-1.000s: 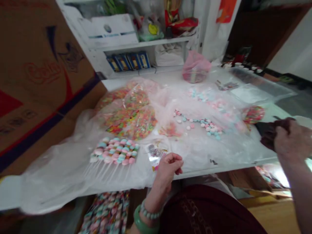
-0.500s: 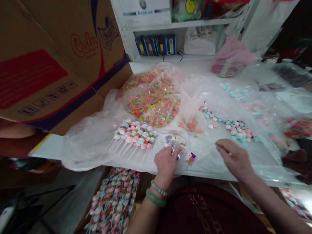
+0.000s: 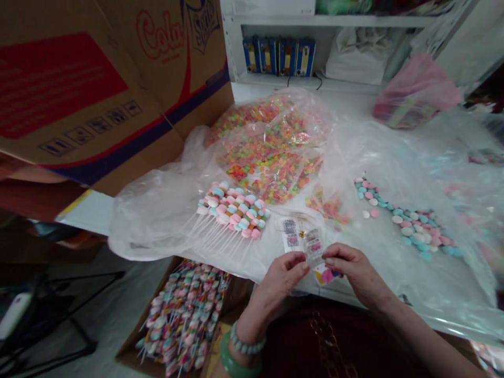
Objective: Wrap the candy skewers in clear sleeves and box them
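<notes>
At the front edge of the table, a small clear plastic packet (image 3: 314,242) with printing on it lies between my two hands. My left hand (image 3: 281,278) is closed in a pinch at the packet's left edge. From the other side, my right hand (image 3: 356,273) pinches its right edge between thumb and fingers. A small colourful card (image 3: 326,275) shows below the packet, partly behind my right fingers. Just beyond my left hand lies a white printed label (image 3: 291,234). Left of it, marshmallow skewers (image 3: 234,212) are laid in a row, their white sticks pointing toward me.
Big clear bags of small coloured candies (image 3: 271,142) cover the table's middle. Loose pink, white and blue round candies (image 3: 421,228) lie at right. A large cardboard box (image 3: 129,121) stands at left. Below the table, a carton holds many wrapped skewers (image 3: 185,320).
My right hand has moved left to meet the left hand at the packet. The colourful card is now up near my right fingers. The view has shifted, so the table appears further right.
</notes>
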Tool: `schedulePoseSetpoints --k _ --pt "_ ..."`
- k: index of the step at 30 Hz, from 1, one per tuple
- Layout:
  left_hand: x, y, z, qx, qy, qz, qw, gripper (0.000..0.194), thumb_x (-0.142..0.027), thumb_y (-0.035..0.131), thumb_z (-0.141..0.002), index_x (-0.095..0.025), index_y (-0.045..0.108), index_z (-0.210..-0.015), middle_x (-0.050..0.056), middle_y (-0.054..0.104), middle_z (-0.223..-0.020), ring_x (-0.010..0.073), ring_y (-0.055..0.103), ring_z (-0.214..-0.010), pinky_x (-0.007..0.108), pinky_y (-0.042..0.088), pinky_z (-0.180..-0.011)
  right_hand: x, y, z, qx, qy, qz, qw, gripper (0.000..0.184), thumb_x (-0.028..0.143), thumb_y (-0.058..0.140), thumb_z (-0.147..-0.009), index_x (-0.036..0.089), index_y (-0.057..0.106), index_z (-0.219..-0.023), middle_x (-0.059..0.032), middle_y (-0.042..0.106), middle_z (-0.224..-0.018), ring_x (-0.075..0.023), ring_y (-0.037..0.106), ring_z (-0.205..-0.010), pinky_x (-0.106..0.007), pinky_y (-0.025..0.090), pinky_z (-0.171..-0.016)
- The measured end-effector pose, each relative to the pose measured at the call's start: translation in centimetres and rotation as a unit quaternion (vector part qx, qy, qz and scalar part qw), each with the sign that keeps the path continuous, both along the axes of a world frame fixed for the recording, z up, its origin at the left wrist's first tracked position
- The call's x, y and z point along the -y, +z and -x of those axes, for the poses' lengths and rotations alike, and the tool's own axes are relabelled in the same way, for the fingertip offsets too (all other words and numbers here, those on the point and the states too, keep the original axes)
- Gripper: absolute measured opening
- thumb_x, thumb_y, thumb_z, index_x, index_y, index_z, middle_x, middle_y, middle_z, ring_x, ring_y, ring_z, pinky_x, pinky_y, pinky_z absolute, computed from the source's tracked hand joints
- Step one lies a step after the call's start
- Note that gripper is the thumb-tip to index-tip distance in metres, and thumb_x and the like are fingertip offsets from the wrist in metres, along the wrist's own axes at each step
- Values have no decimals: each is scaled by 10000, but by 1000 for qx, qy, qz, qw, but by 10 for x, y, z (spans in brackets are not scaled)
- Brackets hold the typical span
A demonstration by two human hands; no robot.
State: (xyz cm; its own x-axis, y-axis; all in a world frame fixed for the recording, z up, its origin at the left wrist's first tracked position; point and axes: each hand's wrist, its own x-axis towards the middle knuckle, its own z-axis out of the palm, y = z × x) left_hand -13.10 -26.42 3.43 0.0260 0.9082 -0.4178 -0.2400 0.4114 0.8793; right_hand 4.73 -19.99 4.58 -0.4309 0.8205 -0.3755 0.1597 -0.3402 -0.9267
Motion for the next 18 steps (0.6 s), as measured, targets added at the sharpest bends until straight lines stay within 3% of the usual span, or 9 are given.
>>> schedulePoseSetpoints --k 2,5,8,13,18 --pt "3 4 0 131 6 -17 991 384 -386 710 -705 -152 688 -1009 77 680 -912 183 588 -793 273 428 -702 6 3 17 -47 13 52 997 146 297 651 -686 176 658 -768 22 557 -641 -101 432 -563 -230 323 -531" --pt "7 6 6 210 108 -15 972 363 -337 711 -722 -163 690 -1039 97 690 -973 207 611 -878 313 449 -793 14 2 47 -39 32 80 996 179 290 623 -692 173 669 -820 16 569 -675 -96 437 -563 -224 311 -517" --pt "14 1 21 155 208 -15 966 298 -303 729 -710 -153 719 -967 85 702 -935 180 612 -853 288 450 -800 17 1 73 3 51 78 996 129 276 608 -652 161 623 -708 40 490 -566 -84 392 -514 -219 282 -492" --pt "33 -9 54 95 287 6 953 238 -346 741 -683 -120 721 -753 52 682 -719 139 582 -670 249 450 -659 16 3 110 30 149 69 986 119 269 575 -648 153 597 -667 46 466 -527 -75 383 -481 -214 276 -468" --pt "51 -5 95 104 427 11 898 256 -312 811 -557 -113 672 -637 22 638 -615 104 542 -565 215 445 -568 18 2 159 -36 158 109 981 191 295 567 -704 148 621 -814 24 566 -601 -60 409 -436 -207 258 -432"
